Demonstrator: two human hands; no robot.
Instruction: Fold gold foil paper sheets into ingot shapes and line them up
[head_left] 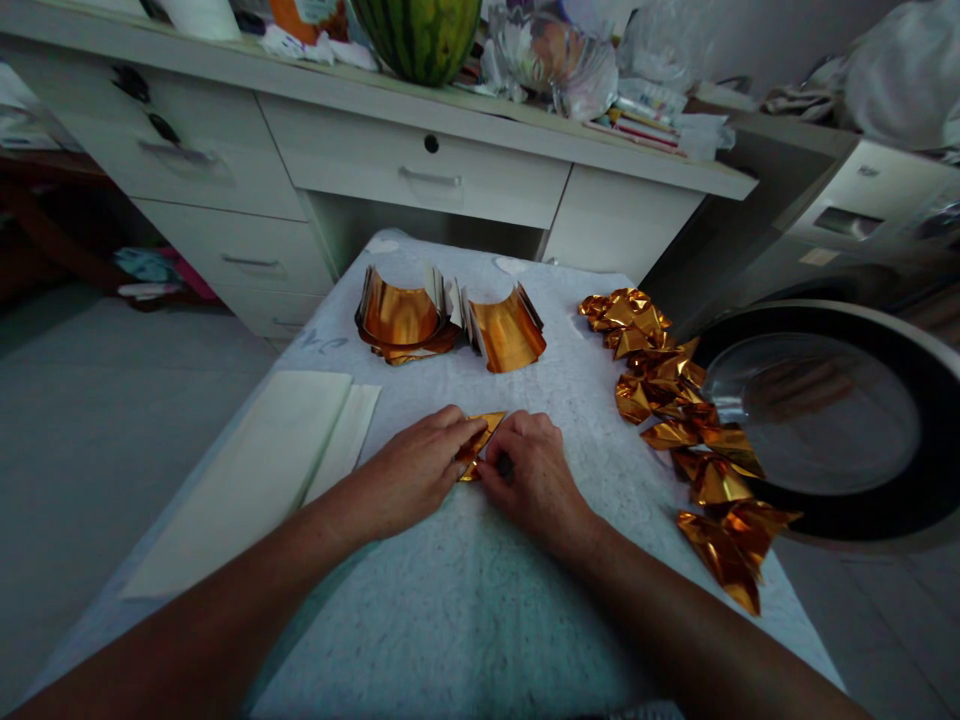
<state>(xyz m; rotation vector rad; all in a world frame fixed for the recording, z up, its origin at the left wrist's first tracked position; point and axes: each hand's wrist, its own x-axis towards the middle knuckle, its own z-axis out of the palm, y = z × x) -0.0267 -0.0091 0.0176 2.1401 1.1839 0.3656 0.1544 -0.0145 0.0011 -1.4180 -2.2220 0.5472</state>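
A small piece of folded gold foil paper (487, 430) lies at the middle of the cloth-covered table, between my hands. My left hand (424, 465) presses on its left side, with the fingers together over the foil. My right hand (529, 470) is curled at its right edge, fingers bent and thumb near the lower corner. Behind my hands stand two curved stacks of gold paper, one on the left (401, 315) and one on the right (510, 332). Several folded gold foil pieces (667, 380) form a row along the table's right side.
White folded sheets (247, 470) lie on the table's left. A white desk (420, 180) with drawers stands behind, bearing a watermelon (420, 35), a glass bowl and plastic bags. The open round door (825, 415) of a washing machine reaches the table's right edge.
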